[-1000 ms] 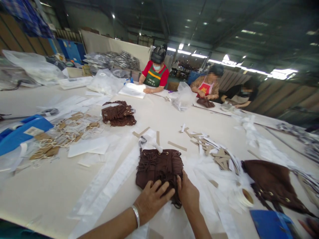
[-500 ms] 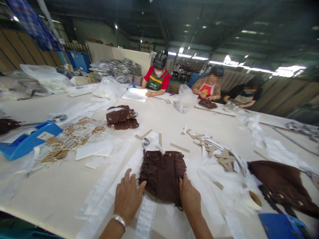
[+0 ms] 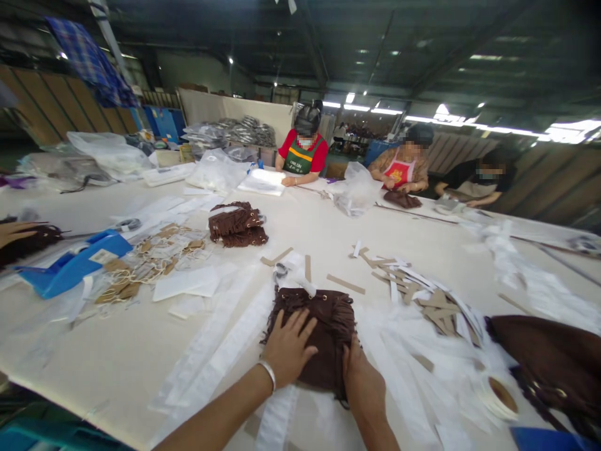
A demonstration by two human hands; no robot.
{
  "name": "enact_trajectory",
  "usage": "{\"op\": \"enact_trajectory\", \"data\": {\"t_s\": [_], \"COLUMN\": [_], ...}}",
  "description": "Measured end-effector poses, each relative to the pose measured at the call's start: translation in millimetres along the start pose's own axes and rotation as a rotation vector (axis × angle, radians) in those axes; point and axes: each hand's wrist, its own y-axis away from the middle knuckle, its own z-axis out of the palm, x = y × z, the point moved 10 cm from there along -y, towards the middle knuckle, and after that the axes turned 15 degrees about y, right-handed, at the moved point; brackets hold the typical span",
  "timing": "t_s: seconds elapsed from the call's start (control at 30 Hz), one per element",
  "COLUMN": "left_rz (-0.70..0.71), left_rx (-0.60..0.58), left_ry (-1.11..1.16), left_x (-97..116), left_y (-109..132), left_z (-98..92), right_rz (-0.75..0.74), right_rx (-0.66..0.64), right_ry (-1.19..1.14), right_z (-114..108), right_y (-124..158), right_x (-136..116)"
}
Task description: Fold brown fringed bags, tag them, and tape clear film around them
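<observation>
A dark brown fringed drawstring bag (image 3: 328, 326) with brass eyelets along its top lies on the table in front of me. My left hand (image 3: 287, 346) rests flat on its left part, fingers spread, a silver bracelet at the wrist. At the bag's lower right edge, my right hand (image 3: 364, 379) grips the side; some of its fingers are hidden. White tissue and a white tie lie against the bag's top edge. Beneath and around it run translucent white plastic strips (image 3: 277, 410).
Left: a blue tape dispenser (image 3: 75, 260), tags with strings (image 3: 136, 263), stacked fringed bags (image 3: 237, 224). Right: cardboard strips (image 3: 436, 310), a tape roll (image 3: 500, 398), another brown bag (image 3: 554, 357). Several people work across the table (image 3: 323, 241); another person's hand (image 3: 19, 233) shows far left.
My left hand has moved from beside the bag's left edge onto its front. My right hand stays at the right edge. Another person's hand has come into view at far left.
</observation>
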Motion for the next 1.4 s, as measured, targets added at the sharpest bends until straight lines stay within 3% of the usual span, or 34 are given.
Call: {"op": "enact_trajectory", "data": {"t_s": [0.07,0.13,0.2,0.27,0.3,0.37,0.43,0.5,0.6,0.7,0.8,0.9,1.1,1.2,1.3,1.4], "left_rz": [-0.239,-0.448,-0.515,-0.396,-0.288,-0.063,0.043,0.019,-0.063,-0.091,-0.094,-0.101,-0.112,-0.096,-0.073,-0.074], "left_rx": [0.104,0.246,0.414,0.486,0.453,0.295,0.19,0.191,0.242,0.275,0.283,0.285,0.286,0.297,0.288,0.235], "left_ry": [-0.052,-0.115,-0.142,-0.092,-0.047,0.036,0.068,0.066,0.052,0.053,0.058,0.041,0.021,0.002,-0.026,-0.079], "left_x": [-44,-74,-76,-51,-32,9,34,35,21,14,16,17,15,15,18,20], "left_y": [22,43,54,43,32,10,-1,-2,7,14,14,12,12,12,12,10], "left_z": [-21.4,-53.1,-85.1,-98.2,-93.9,-67.7,-37.2,-14.8,3.2,5.4,3.0,2.7,6.7,6.1,5.7,9.0], "right_rz": [0.0,0.003,0.005,0.009,0.012,0.022,0.028,0.033,0.052,0.071,0.073,0.046,0.068,0.237,0.478,0.453], "right_rx": [-0.006,-0.024,-0.037,-0.035,-0.033,-0.026,-0.023,-0.039,-0.104,-0.097,0.087,0.226,0.308,0.285,0.137,-0.043], "right_ry": [-0.001,-0.005,-0.01,-0.006,-0.003,-0.007,-0.033,-0.054,-0.033,-0.032,-0.071,-0.14,-0.333,-0.46,-0.682,-0.84], "right_z": [1,3,5,6,5,3,-2,-7,-10,-15,-35,-48,-52,-43,-10,19], "right_y": [1,1,0,0,-1,-1,-1,-1,-4,-11,-18,-18,-40,-66,-76,-60], "right_x": [0,1,2,2,2,3,4,6,10,16,17,5,-18,12,64,92]}}
